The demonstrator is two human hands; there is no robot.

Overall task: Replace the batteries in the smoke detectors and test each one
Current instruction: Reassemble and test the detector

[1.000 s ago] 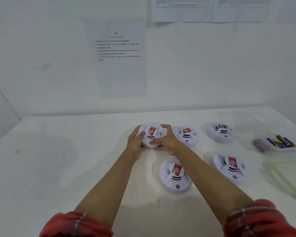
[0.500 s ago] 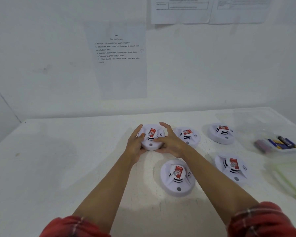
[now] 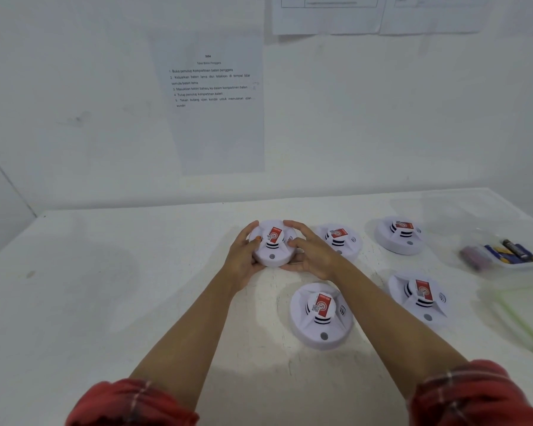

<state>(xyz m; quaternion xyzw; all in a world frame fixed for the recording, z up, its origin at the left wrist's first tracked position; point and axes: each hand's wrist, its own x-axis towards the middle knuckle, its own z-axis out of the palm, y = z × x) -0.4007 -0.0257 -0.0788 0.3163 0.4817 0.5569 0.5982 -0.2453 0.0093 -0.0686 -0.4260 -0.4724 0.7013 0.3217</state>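
Grip: your left hand (image 3: 243, 256) and right hand (image 3: 313, 253) clasp the smoke detector (image 3: 273, 242), fingers curled round its rim.
Detector: cradled between both your palms.

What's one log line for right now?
action: gripping detector | left hand: holds detector | right hand: holds detector | batteries: untouched

Bright, flat, cool light washes out the white wall (image 3: 74, 87) and table (image 3: 105, 302). Soft shadows lie under the arms (image 3: 191, 333) and beside the detectors (image 3: 320, 315). Edges bend; the tray (image 3: 513, 266) at right is blurred.
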